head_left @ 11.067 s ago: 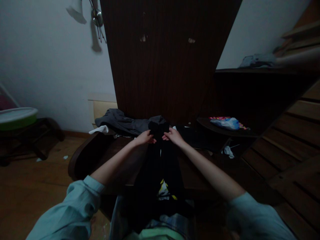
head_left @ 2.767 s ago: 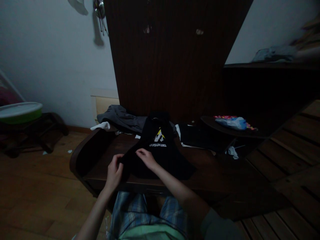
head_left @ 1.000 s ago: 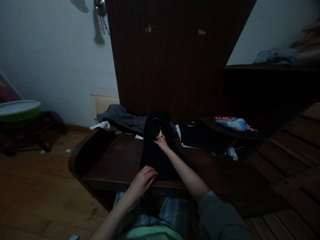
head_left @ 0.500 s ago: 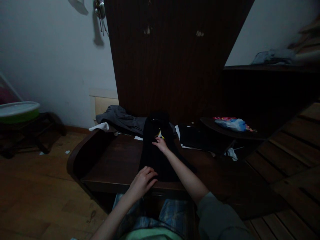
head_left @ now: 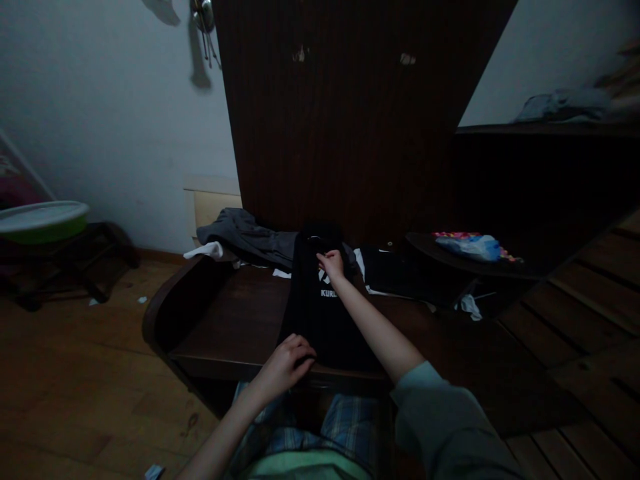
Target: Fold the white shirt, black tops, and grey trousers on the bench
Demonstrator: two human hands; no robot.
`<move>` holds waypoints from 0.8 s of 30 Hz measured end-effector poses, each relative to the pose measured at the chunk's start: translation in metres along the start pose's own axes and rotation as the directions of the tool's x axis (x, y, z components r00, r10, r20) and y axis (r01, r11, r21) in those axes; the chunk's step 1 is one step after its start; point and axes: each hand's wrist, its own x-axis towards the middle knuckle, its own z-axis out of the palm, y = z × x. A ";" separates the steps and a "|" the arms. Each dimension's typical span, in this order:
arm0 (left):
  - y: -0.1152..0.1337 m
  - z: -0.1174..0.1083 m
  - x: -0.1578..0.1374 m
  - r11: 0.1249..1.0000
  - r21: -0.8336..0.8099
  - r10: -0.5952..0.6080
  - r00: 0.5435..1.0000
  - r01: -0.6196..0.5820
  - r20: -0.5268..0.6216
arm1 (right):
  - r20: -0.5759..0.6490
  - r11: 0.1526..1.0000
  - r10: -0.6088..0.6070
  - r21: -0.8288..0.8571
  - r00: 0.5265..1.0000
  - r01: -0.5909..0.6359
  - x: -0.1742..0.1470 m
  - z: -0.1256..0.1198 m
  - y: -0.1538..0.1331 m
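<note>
A black shirt (head_left: 320, 333) lies lengthwise on the dark wooden bench, its collar toward the back panel. White lettering and part of a print show on its chest. My right hand (head_left: 331, 265) rests over the print, fingers stretched out and hiding some of it. At the near left part of the hem is my left hand (head_left: 290, 360), fingers curled toward the thumb on the black cloth. How much cloth it grips is hard to see in the dim light.
Grey clothing (head_left: 250, 237) is heaped at the back left of the bench (head_left: 230, 320), beside a white cloth (head_left: 205, 251). Dark folded cloth (head_left: 390, 270) lies right of the shirt. A colourful plastic packet (head_left: 467, 247) sits on a side shelf. A green basin (head_left: 45, 227) stands on a stool.
My right hand has moved up the shirt toward the collar, uncovering the white lettering. My left hand has stayed at the hem. The view has shifted slightly.
</note>
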 end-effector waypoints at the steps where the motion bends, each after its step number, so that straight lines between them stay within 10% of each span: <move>1: 0.001 -0.001 0.000 1.000 -0.002 0.001 1.000 -0.001 0.003 | 0.005 1.000 -0.019 -0.018 1.000 0.019 0.004 0.001 -0.003; 14: 0.001 0.000 -0.001 0.998 0.062 0.005 1.000 -0.007 0.031 | 0.205 0.904 -0.261 -0.291 0.943 0.313 0.000 -0.007 -0.022; 19: 0.008 -0.009 -0.011 0.986 0.164 -0.005 1.000 0.004 0.001 | 0.272 0.479 -0.473 -0.719 0.838 0.504 -0.039 -0.013 -0.033; 24: -0.005 -0.025 -0.026 0.978 0.189 -0.066 0.993 0.083 -0.093 | 0.578 0.273 -0.541 -0.566 0.611 0.778 -0.085 -0.010 -0.022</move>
